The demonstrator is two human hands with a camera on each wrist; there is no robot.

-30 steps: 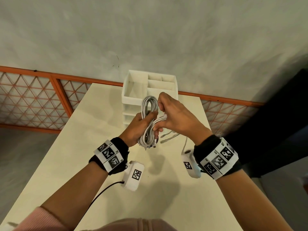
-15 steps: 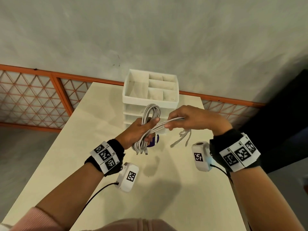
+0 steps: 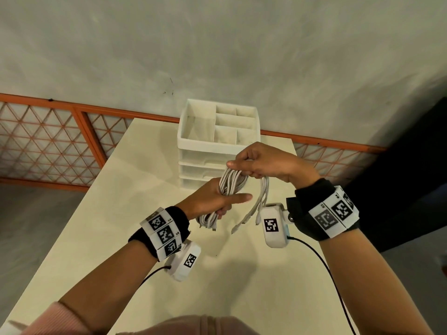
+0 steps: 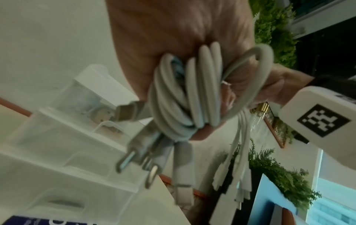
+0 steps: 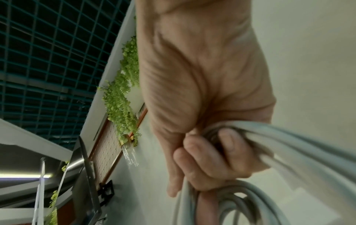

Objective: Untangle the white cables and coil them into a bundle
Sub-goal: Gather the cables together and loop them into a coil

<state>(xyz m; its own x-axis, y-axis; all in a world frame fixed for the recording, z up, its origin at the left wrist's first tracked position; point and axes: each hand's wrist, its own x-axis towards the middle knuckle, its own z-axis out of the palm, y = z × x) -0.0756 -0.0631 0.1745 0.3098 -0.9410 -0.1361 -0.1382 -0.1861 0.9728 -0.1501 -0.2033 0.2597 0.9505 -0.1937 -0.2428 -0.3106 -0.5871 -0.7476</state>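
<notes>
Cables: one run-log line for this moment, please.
left hand: grips coiled white cables | right hand: grips loose strands, wrapping | plug ends: dangling | drawer organizer: behind

cables (image 3: pixel 231 184): white, with silvery metal plug tips
drawer box (image 3: pixel 219 139): white, its lower drawers cloudy and see-through
table (image 3: pixel 150 180): pale cream
wall (image 3: pixel 217 44): mottled grey-white
railing (image 3: pixel 48 141): orange frame with an orange mesh of triangles
wrist bands (image 3: pixel 325 212): black, wrapped in white strips printed with black-and-white square codes
wrist cameras (image 3: pixel 273 224): white, each with a black square code
sleeves (image 3: pixel 55 317): dusty pink
plants (image 5: pixel 123 85): bright green
</notes>
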